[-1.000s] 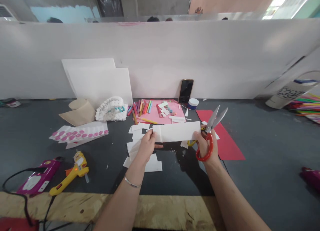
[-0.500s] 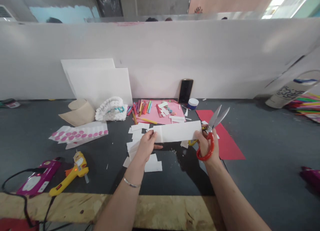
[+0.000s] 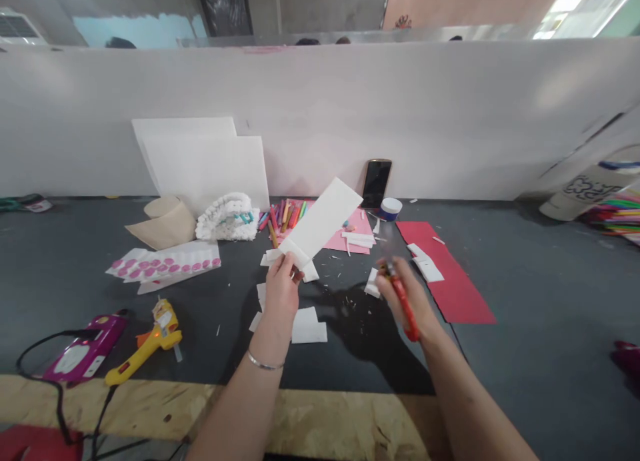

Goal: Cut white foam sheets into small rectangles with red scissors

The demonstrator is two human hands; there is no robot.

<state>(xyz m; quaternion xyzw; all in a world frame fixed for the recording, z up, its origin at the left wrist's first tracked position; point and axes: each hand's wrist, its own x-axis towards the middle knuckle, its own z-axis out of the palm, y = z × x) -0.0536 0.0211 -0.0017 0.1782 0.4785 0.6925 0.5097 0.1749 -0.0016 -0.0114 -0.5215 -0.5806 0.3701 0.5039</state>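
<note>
Dark worktable [image 3: 530,301], white strip [image 3: 320,221] held aloft

Low white partition [image 3: 400,114] runs behind the table, and two foam boards [image 3: 200,161] lean against it, apparently stood there to keep them off the working surface. The left hand [image 3: 283,288], with a bangle [image 3: 265,362] at its wrist, has the strip by its creased lower end, fingers and thumb pinched firmly around the paper. The rest of the strip tilts up and away, clear of the table, over the near edge of the pink sheet [image 3: 359,224], perhaps so that it can be looked over. The right hand [image 3: 400,301] is blurred with movement, its fingers curled closed around the red-handled scissors [image 3: 403,302]. Their blades are too blurred to tell how far apart they are. The scissors hang just beside the strip without touching it. White offcuts [image 3: 307,328] lie between the hands, with more on the red sheet [image 3: 460,294] to the right. Further left, within easy reach, sit a yellow glue gun [image 3: 160,338] and strips dotted with pink circles [image 3: 163,264]
</note>
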